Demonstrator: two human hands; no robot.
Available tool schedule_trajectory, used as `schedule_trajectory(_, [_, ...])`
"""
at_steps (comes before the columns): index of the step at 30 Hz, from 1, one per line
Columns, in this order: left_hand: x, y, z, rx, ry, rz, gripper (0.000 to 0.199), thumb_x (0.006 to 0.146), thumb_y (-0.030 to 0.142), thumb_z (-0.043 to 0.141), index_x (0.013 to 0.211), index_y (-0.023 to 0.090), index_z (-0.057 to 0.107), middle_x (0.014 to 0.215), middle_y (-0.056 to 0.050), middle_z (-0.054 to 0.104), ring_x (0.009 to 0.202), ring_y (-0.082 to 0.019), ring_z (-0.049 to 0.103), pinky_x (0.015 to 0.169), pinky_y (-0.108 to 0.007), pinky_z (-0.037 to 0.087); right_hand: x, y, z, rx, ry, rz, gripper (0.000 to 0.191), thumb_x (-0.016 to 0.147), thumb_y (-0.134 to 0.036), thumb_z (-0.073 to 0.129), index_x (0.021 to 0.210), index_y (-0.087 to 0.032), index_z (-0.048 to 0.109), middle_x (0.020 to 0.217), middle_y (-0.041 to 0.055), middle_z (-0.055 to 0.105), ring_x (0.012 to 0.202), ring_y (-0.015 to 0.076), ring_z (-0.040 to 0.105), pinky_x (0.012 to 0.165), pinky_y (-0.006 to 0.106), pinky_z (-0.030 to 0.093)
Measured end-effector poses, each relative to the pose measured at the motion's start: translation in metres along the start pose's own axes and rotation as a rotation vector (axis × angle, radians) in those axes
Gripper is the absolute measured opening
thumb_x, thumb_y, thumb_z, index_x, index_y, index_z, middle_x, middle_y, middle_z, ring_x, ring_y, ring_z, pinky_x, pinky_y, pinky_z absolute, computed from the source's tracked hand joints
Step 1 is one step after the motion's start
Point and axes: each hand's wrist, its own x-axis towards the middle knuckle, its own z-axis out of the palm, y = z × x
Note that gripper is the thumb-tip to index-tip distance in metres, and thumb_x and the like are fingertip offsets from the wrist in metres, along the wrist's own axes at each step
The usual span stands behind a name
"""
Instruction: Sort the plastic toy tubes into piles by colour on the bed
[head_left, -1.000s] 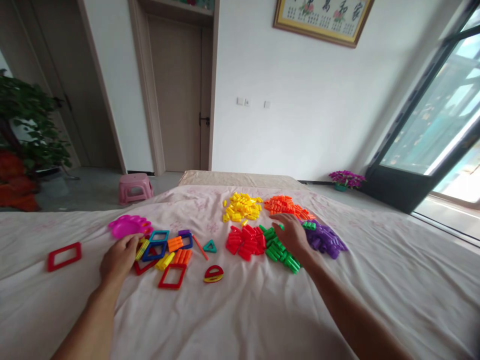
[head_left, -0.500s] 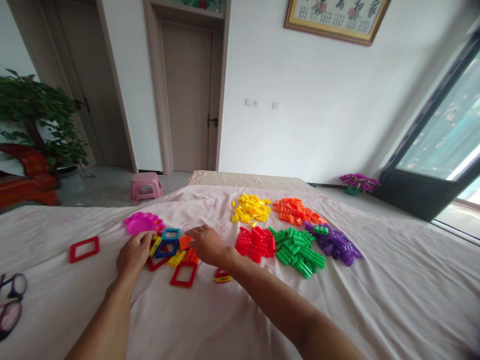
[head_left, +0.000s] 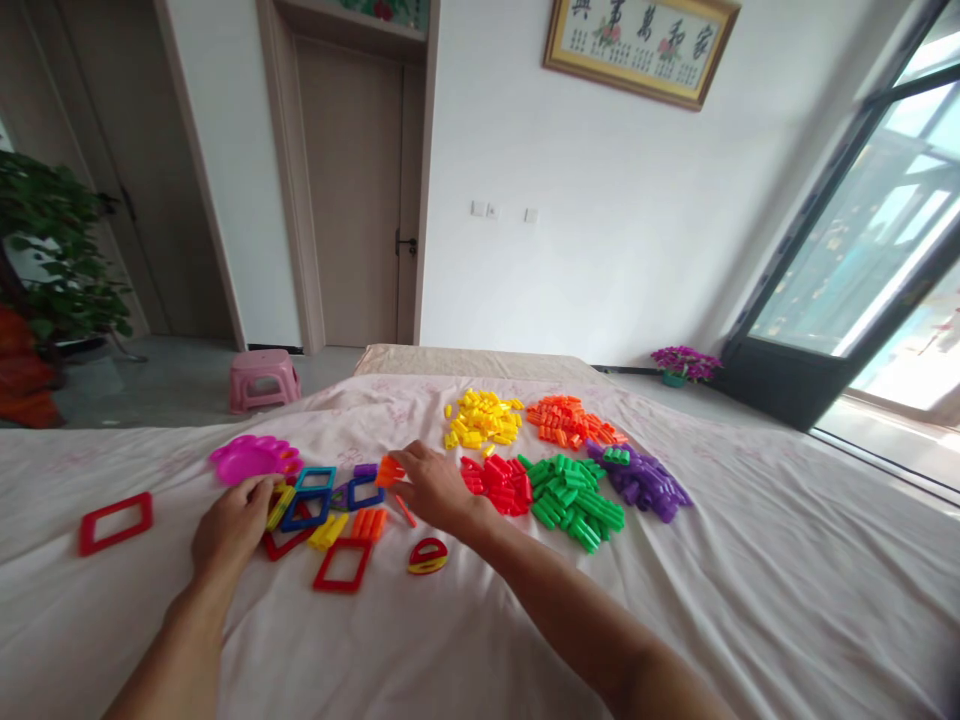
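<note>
My right hand (head_left: 435, 487) pinches an orange building block (head_left: 390, 471) just above the cloth. My left hand (head_left: 231, 522) is closed, its fingertips against a yellow building block (head_left: 280, 506); the fingers partly hide that block. Between my hands lie a light blue square frame (head_left: 316, 471), a dark blue frame (head_left: 327, 508), another blue frame (head_left: 377, 498) and a purple block (head_left: 365, 470). Closer to me are a yellow block (head_left: 328, 531), an orange block (head_left: 369, 524) and a red square frame (head_left: 320, 583). A red and yellow half-round piece (head_left: 428, 569) rests apart from these.
Sorted piles of yellow (head_left: 484, 419), orange (head_left: 571, 422), red (head_left: 498, 485), green (head_left: 574, 500) and purple blocks (head_left: 643, 482) lie right of centre. A pink scalloped dish (head_left: 253, 459) and a red frame (head_left: 85, 534) are at left. Folds crease the bedsheet (head_left: 720, 600).
My view has swung to the right. My right hand now has an orange block raised in its fingers, and a purple block and a blue frame are uncovered. My left hand stays by the yellow block.
</note>
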Motion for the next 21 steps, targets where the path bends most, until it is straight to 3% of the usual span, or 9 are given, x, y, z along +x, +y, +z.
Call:
schedule_trajectory(7, [0.003,-0.002,0.002,0.022,0.000,0.000,0.051,0.091,0.055,0.035,0.115,0.027,0.070,0.113,-0.009,0.072,0.088,-0.028,0.063,0.071,-0.035,0.043,-0.041,0.101,-0.072,-0.249,0.029,0.384,0.040,0.093,-0.036,0.057,0.131,-0.024,0.057,0.124,0.0095,0.060,0.106,0.0240,0.062,0.081,0.031,0.046])
schedule_trajectory(11, [0.002,-0.001,0.003,0.014,0.014,-0.004,0.047,0.092,0.053,0.037,0.112,0.028,0.071,0.112,-0.008,0.072,0.084,-0.026,0.062,0.070,-0.035,0.044,-0.050,0.161,-0.103,-0.393,0.073,0.635,0.041,0.094,-0.038,0.056,0.132,-0.024,0.057,0.125,0.0104,0.061,0.106,0.0259,0.062,0.080,0.032,0.046])
schedule_trajectory(14, [0.003,-0.001,0.003,0.019,0.015,-0.010,0.047,0.092,0.053,0.037,0.112,0.029,0.071,0.111,-0.007,0.072,0.084,-0.026,0.062,0.070,-0.034,0.044,-0.054,0.189,-0.119,-0.470,0.136,0.766,0.041,0.095,-0.036,0.054,0.133,-0.021,0.057,0.127,0.0134,0.061,0.111,0.0277,0.061,0.084,0.033,0.045])
schedule_trajectory(17, [0.002,0.000,0.002,0.019,0.014,-0.011,0.047,0.091,0.052,0.037,0.113,0.029,0.071,0.112,-0.007,0.073,0.086,-0.026,0.063,0.070,-0.034,0.043,-0.052,0.188,-0.119,-0.447,0.179,0.728,0.036,0.096,-0.032,0.051,0.129,-0.020,0.062,0.127,0.0128,0.063,0.112,0.0272,0.060,0.087,0.034,0.045])
schedule_trajectory(21, [0.000,0.003,0.000,-0.008,0.027,0.000,0.048,0.091,0.051,0.037,0.112,0.027,0.072,0.112,-0.008,0.073,0.089,-0.027,0.064,0.070,-0.034,0.043,-0.046,0.136,-0.088,-0.245,0.150,0.454,0.031,0.095,-0.024,0.050,0.120,-0.022,0.068,0.119,0.0077,0.068,0.109,0.0224,0.061,0.089,0.030,0.044])
